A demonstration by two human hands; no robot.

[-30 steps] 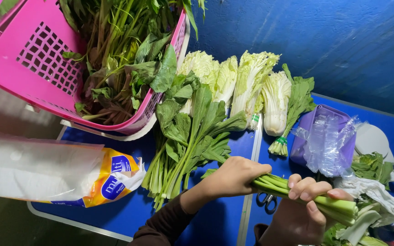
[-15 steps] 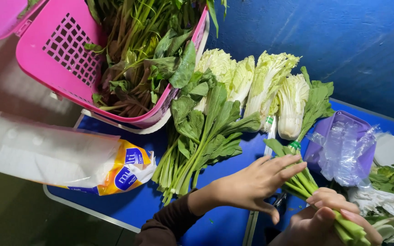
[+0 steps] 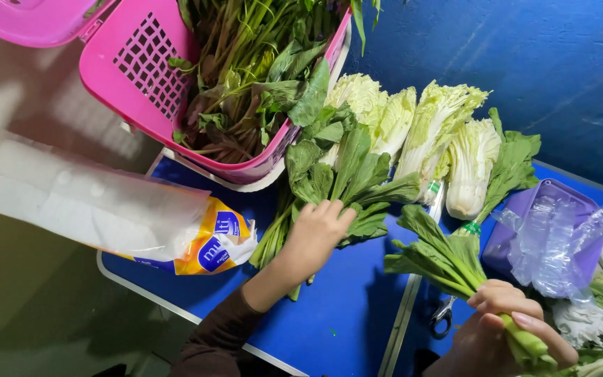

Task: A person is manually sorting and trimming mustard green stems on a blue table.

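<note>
Left hand point(image 3: 317, 234), fingers loose and spread, rests on a leafy green bunch point(image 3: 329, 188) lying on the blue table point(image 3: 343, 314) at center. Right hand point(image 3: 507, 328), at five o'clock, grips the stems of a second green bunch point(image 3: 441, 255). Cabbages point(image 3: 420, 129) lie at one o'clock.

A pink basket point(image 3: 130, 66) filled with leafy stems is seen on a blue desk point(image 3: 347, 318). Right of the basket, four pale cabbages point(image 3: 441, 132) are lined up. Below the basket, a plastic roll package point(image 3: 99, 206) is laid. Far right of the basket, a purple tub point(image 3: 549, 230) is seen.
</note>
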